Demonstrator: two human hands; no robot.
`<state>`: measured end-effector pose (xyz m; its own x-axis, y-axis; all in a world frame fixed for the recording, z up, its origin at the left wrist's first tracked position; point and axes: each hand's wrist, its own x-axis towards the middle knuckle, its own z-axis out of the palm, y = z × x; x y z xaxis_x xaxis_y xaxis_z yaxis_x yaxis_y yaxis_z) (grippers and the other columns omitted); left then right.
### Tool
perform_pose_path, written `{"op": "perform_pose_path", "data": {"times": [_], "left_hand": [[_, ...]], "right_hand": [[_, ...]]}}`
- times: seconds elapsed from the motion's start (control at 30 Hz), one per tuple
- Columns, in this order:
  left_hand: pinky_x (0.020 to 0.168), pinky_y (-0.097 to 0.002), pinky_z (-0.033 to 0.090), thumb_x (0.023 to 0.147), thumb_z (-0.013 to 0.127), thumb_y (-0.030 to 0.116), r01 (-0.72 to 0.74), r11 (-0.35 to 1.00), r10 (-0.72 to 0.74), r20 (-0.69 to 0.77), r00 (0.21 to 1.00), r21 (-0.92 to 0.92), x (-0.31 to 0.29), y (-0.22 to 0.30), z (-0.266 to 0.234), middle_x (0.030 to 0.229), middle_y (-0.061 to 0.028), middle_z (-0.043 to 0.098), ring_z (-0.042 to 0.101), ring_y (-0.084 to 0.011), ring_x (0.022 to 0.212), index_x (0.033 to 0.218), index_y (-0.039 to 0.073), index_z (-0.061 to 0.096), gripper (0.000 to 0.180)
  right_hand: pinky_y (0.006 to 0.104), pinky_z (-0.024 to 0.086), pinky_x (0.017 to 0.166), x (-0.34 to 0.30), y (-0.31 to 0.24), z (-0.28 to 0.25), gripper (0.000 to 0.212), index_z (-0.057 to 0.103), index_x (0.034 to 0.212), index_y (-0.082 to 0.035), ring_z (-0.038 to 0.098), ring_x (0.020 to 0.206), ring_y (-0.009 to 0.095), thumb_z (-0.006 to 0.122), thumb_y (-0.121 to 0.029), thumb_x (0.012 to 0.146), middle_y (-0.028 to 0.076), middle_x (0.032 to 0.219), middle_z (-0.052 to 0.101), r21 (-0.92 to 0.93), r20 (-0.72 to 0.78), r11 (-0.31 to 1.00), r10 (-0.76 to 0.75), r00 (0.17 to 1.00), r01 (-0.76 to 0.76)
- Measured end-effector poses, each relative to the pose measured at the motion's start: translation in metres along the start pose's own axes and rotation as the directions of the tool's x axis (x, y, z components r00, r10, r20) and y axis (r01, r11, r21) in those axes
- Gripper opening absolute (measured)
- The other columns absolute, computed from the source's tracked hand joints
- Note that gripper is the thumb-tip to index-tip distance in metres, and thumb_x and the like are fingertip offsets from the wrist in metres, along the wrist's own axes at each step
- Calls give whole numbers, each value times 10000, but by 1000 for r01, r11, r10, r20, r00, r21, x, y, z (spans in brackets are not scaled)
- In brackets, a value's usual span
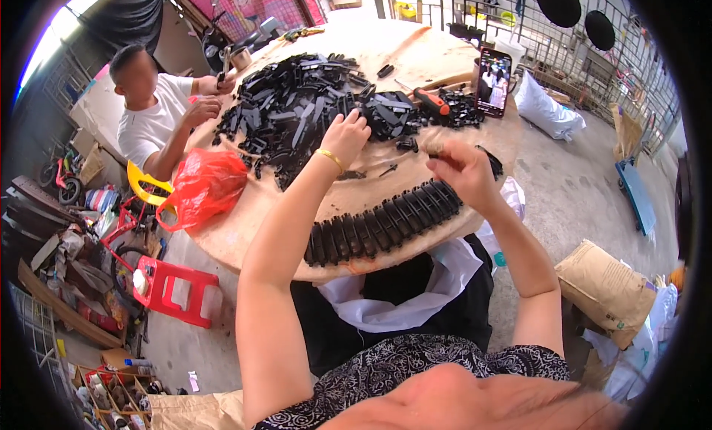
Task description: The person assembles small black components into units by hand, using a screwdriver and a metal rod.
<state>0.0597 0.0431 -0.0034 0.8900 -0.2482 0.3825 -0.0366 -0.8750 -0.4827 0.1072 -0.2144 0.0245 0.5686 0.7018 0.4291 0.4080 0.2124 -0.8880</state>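
Observation:
My left hand (345, 141), with a yellow bangle at the wrist, reaches into a pile of black plastic parts (289, 104) on the round table. Its fingertips rest on one black part (344, 105) and are closed around its edge. My right hand (469, 179) hovers above the right end of a curved row of black plastic pieces (386, 224), which stand side by side along the near edge. Its thumb and forefinger are blurred, so whatever lies between them is not visible. Just left of those fingers lies a small black part (406, 144).
An orange-and-black handled tool (432, 101) and an upright phone (493, 81) are at the right of the round table (400, 41). A red plastic bag (208, 185) hangs at the left edge, near a seated co-worker (152, 111). A red stool (178, 289) stands below.

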Motion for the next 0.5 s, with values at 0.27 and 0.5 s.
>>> {"op": "perform_pose_path", "data": {"times": [0.27, 0.5], "left_hand": [[930, -388, 341, 785, 487, 122, -23, 1000, 23, -2, 1000, -4, 1, -2, -5, 945, -79, 506, 482, -212, 989, 993, 94, 506, 210], [663, -295, 478, 677, 644, 6, 116, 697, -153, 11, 988, -707, -19, 47, -95, 873, -106, 511, 549, -224, 730, 1071, 61, 534, 413]], "right_hand": [[189, 395, 491, -41, 10, -11, 99, 589, 797, 41, 509, 567, 58, 610, -55, 791, 18, 684, 520, -89, 7, 994, -59, 998, 59], [254, 450, 580, -44, 2, 14, 78, 579, 851, 27, 577, 651, 162, 574, -8, 782, 94, 734, 559, -197, -105, 955, -243, 964, 219]]}}
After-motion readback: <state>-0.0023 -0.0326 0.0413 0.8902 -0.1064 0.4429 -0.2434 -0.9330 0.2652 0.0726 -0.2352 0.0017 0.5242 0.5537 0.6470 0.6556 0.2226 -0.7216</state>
